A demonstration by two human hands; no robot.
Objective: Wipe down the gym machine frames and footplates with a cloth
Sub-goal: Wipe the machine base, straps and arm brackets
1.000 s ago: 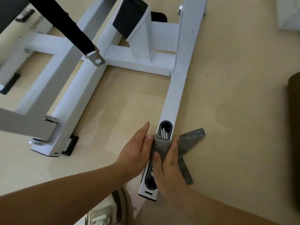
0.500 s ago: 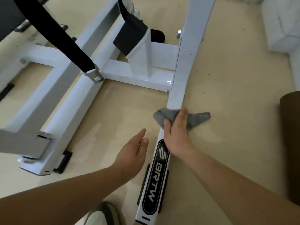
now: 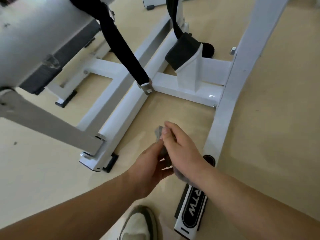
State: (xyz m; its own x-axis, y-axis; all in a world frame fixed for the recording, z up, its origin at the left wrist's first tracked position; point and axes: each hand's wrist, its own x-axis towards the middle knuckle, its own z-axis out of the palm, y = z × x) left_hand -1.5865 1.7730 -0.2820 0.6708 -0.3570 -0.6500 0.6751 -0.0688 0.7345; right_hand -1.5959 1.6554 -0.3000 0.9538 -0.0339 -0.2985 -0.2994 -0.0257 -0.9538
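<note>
Cloth (image 3: 158, 134), grey and bunched, is pinched by the left hand (image 3: 150, 165) and the right hand (image 3: 184, 149), which are held close together above the floor (image 3: 174, 110), just left of the white frame rail (image 3: 223, 122). A shoe (image 3: 136, 224) is seen nearest.

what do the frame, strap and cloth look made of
Frame: probably steel tube, glossy white paint with bright highlights.
Strap: likely black webbing, matte; flat and thin.
Cloth: soft grey fabric, maybe microfibre; it bunches limply.
</note>
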